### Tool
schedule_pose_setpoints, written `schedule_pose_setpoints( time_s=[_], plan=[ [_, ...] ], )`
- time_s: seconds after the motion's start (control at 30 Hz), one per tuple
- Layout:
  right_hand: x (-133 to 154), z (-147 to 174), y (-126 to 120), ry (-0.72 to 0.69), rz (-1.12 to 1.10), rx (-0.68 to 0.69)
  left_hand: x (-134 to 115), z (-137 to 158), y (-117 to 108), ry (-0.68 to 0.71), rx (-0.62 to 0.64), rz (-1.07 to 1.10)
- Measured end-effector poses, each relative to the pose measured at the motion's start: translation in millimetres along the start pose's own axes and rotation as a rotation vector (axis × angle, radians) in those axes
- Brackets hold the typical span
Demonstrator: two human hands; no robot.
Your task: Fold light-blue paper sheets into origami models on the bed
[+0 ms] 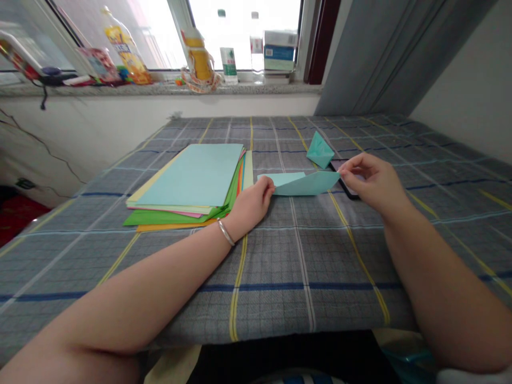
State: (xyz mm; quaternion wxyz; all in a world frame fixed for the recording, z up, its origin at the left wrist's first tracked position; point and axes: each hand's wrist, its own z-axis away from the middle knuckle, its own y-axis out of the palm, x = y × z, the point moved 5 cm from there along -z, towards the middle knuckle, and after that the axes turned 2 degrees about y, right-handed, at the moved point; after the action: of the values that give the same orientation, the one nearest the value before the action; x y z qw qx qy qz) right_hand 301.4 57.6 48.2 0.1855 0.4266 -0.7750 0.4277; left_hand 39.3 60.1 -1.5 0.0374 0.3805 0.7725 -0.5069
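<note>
A strip-like piece of light teal paper (pixel 308 185) is stretched between my two hands, just over the checked cloth. My left hand (pixel 258 200), with a silver bangle at the wrist, pinches its left end. Its right tip sits between the thumb and fingertips of my right hand (pixel 370 181). Another pale teal paper piece (pixel 282 177) shows behind the strip; I cannot tell whether it is part of it. A folded teal paper shape (pixel 320 150) stands beyond. Left of my left hand lies a stack of coloured paper (pixel 196 173), light blue on top.
A dark-edged phone (pixel 351 189) lies partly hidden beneath my right hand. The checked tablecloth (pixel 276 256) covers the surface. Against the window, the sill (pixel 160 88) holds an orange drink bottle (pixel 126 48), a yellow bottle (pixel 200 56), a white-green tube (pixel 229 65) and boxes (pixel 279 50). A grey curtain (pixel 372 58) hangs at right.
</note>
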Motion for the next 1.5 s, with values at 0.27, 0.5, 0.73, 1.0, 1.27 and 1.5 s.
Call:
schedule_pose_setpoints(
  time_s=[0.27, 0.5, 0.73, 1.0, 1.27, 1.5],
  plan=[
    [-16, 9, 45, 0.21, -0.073, 0.143, 13, -5, -6, -0.12, -0.217, 0.426],
    [-32, 19, 76, 0.368, -0.13, 0.308, 38, -5, -5, -0.533, -0.365, 0.875],
    [-24, 20, 87, 0.507, -0.324, 0.355, 10, -3, 3, -0.626, -0.33, 1.342],
    [-9, 19, 92, 0.552, -0.542, 0.35, -7, 3, 7, -0.702, -0.259, 1.511],
    [-18, 17, 91, 0.511, -0.704, 0.307, -14, 8, 14, -0.667, -0.175, 1.499],
    [-35, 22, 72, 0.631, -0.368, 0.443, -8, 13, 16, -0.634, -0.235, 1.418]
  ],
)
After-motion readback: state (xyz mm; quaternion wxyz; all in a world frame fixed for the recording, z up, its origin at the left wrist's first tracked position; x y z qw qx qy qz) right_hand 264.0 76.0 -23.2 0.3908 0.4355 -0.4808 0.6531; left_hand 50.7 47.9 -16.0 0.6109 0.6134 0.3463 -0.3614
